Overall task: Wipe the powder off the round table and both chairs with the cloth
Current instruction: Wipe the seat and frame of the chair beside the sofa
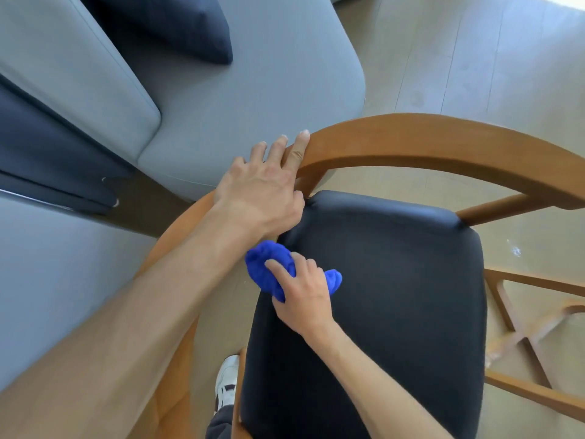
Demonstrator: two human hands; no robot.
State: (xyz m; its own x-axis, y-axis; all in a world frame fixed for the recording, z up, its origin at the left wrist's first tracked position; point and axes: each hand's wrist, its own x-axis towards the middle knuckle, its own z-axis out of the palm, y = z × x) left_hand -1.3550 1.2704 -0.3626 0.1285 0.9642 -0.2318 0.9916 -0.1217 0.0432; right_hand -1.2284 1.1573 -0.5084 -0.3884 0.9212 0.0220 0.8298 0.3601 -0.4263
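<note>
Head view: the person's right hand [304,299] is curled round a bunched bright blue cloth [269,270], pressing it onto the left edge of the black padded seat [395,296] of a wooden armchair with a curved back rail [443,144]. The cloth sits near the seat's back-left corner, partly overhanging the edge. The left hand [262,191] rests on the left end of the curved rail with its fingers laid out fairly straight along the wood, the thumb tucked by the seat's corner; it grips nothing tightly, as far as can be seen.

The step in hand looks like wiping the seat of 1 chair. To do it well, the bracing hand should keep the chair steady while the cloth is drawn in overlapping strokes from the back edge toward the front, with firm flat pressure, so loose powder is gathered rather than pushed off onto the pale wooden floor [474,58], where a few white specks [516,250] already lie.

No containers are in view. A grey sofa [253,90] with a dark cushion [177,23] stands beyond the chair.
</note>
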